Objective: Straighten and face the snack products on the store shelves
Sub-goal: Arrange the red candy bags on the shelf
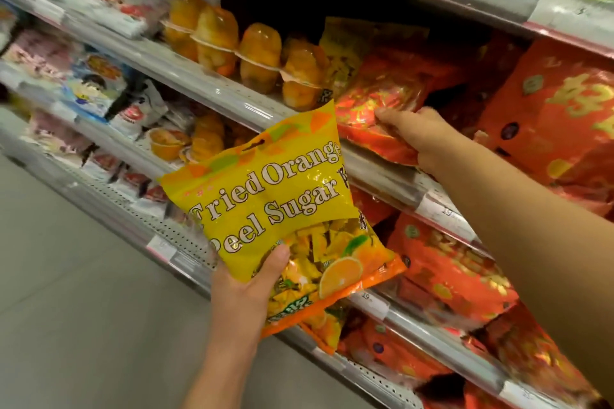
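My left hand (pixel 247 289) grips the lower edge of a yellow candy bag (pixel 275 196) printed "Fried Orange Peel Sugar", held tilted in front of the shelves. My right hand (pixel 422 136) reaches to the upper shelf and grips the front edge of a red and gold candy bag (pixel 385 93) lying there. Behind that bag stands another yellow bag (pixel 345 50) of the same kind, partly in shadow.
Clear cups of orange fruit jelly (pixel 259 53) line the upper shelf to the left. Large red bags (pixel 558 103) fill the right side and the shelves below (pixel 448 272). Metal shelf edges with price tags (pixel 442 209) run diagonally. Grey floor (pixel 66 292) lies at lower left.
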Demonstrator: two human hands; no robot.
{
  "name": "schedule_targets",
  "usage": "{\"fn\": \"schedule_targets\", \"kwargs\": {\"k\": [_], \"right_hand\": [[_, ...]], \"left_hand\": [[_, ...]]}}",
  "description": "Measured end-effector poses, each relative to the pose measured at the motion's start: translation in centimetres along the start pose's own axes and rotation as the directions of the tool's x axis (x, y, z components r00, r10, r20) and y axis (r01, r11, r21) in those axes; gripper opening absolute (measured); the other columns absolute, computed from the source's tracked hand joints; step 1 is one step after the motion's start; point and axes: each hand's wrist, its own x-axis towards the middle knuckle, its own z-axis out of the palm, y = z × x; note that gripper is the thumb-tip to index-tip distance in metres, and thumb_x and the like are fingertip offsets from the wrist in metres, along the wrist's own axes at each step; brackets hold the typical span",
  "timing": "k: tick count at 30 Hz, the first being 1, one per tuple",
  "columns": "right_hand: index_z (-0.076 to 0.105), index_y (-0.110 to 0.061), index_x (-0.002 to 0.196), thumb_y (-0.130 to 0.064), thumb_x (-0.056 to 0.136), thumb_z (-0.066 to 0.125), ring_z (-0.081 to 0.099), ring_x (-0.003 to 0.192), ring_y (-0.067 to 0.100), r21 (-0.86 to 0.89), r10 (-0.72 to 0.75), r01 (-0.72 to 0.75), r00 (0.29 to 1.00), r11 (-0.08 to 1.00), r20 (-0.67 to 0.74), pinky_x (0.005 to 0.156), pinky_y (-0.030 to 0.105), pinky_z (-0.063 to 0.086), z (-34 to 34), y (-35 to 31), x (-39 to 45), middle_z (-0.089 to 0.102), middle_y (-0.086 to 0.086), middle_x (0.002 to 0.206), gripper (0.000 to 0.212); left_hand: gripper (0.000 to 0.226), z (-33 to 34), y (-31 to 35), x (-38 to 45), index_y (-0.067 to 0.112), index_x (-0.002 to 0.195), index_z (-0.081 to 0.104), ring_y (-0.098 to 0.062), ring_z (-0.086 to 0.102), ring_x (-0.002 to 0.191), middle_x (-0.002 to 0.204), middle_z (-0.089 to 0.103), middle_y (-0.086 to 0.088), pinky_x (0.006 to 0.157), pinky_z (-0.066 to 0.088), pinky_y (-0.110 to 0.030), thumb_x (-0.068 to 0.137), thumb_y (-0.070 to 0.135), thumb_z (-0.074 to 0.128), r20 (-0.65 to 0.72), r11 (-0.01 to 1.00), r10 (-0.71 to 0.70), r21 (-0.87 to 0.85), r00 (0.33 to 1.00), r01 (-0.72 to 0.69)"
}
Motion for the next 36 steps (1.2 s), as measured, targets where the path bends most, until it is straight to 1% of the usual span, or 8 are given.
{"fn": "schedule_targets", "kwargs": {"k": [3,8,12,15,19,26,32,36], "right_hand": [[0.065,-0.015,0.121,-0.039,0.073,0.087,0.072,0.094,0.026,-0.023,-0.060,0.058,0.996,0.998,-0.064,0.083,0.038,0.060,0.1,0.1,-0.4,0.073,0.006,0.109,0.058],[0.066,-0.020,0.113,-0.049,0.066,0.087,0.070,0.097,0.027,-0.125,-0.103,0.088,0.988,0.988,-0.117,0.090,0.041,0.058,-1.4,-1.2,-1.4,0.072,0.003,0.107,0.059],[0.071,-0.018,0.096,-0.028,0.083,0.083,0.076,0.084,0.023,-0.022,-0.179,0.180,0.984,0.983,0.017,0.079,0.040,0.063,-3.2,-2.3,-5.6,0.078,0.004,0.095,0.020],[0.072,-0.031,0.099,-0.034,0.083,0.083,0.075,0.085,0.010,-0.243,-0.338,0.377,0.922,0.894,0.186,0.082,0.037,0.059,-5.3,-1.6,-9.6,0.077,-0.011,0.091,0.020],[0.057,-0.062,0.080,-0.042,0.079,0.081,0.059,0.071,-0.011,-0.486,-0.423,0.541,0.841,0.687,0.337,0.065,0.020,0.040,-8.3,0.4,-15.5,0.064,-0.035,0.077,0.031],[0.057,-0.043,0.085,-0.062,0.076,0.079,0.052,0.063,0.000,-0.547,-0.401,0.467,0.883,0.695,0.243,0.059,0.015,0.040,-16.3,6.6,-20.6,0.060,-0.020,0.072,0.031],[0.054,-0.062,0.096,-0.058,0.073,0.074,0.058,0.073,-0.013,-0.533,-0.309,0.332,0.941,0.778,0.134,0.064,0.007,0.042,-22.7,11.5,-23.6,0.064,-0.033,0.080,0.031],[0.057,-0.056,0.107,-0.076,0.064,0.069,0.065,0.087,-0.007,-0.491,-0.225,0.209,0.974,0.846,0.027,0.072,0.018,0.049,-27.6,15.9,-23.1,0.069,-0.031,0.095,0.049]], "left_hand": [[0.064,-0.4,0.8,0.0,0.038,0.124,0.065,-0.016,0.076,0.096,0.109,0.077,0.011,0.078,0.061,-0.043,0.064,0.044,0.086,-0.031,1.000,-0.022,-0.023,0.999,0.021],[0.059,-2.0,2.4,0.7,0.037,0.125,0.066,-0.022,0.075,0.099,0.114,0.076,0.008,0.082,0.061,-0.050,0.071,0.038,0.089,-0.078,0.999,-0.017,-0.046,0.997,0.013],[0.053,-3.1,3.8,1.6,0.041,0.125,0.064,-0.015,0.075,0.098,0.116,0.075,0.013,0.069,0.063,-0.032,0.075,0.035,0.078,-0.089,0.991,0.078,-0.100,0.993,-0.087],[0.063,-3.8,3.9,2.4,0.036,0.132,0.062,-0.017,0.074,0.103,0.121,0.073,0.009,0.072,0.063,-0.034,0.072,0.034,0.083,-0.118,0.982,0.091,-0.153,0.989,-0.109],[0.039,-5.5,3.0,3.3,0.031,0.118,0.070,-0.018,0.075,0.097,0.110,0.077,0.009,0.066,0.061,-0.027,0.081,0.022,0.078,-0.111,0.995,0.092,-0.025,0.990,-0.095],[0.061,-5.0,1.8,1.7,0.036,0.125,0.067,-0.027,0.074,0.102,0.116,0.076,0.003,0.090,0.057,-0.057,0.068,0.030,0.088,0.010,0.997,0.011,0.076,1.000,-0.012],[0.018,0.8,4.4,0.6,0.032,0.094,0.073,-0.006,0.074,0.074,0.096,0.078,0.009,0.088,0.055,-0.042,0.082,0.045,0.078,-0.031,0.985,0.009,0.175,0.999,-0.003],[0.019,6.2,8.7,2.6,0.043,0.097,0.072,0.000,0.072,0.090,0.091,0.074,0.030,0.091,0.056,-0.031,0.083,0.056,0.075,0.107,0.951,0.184,0.232,0.977,-0.205]]}}
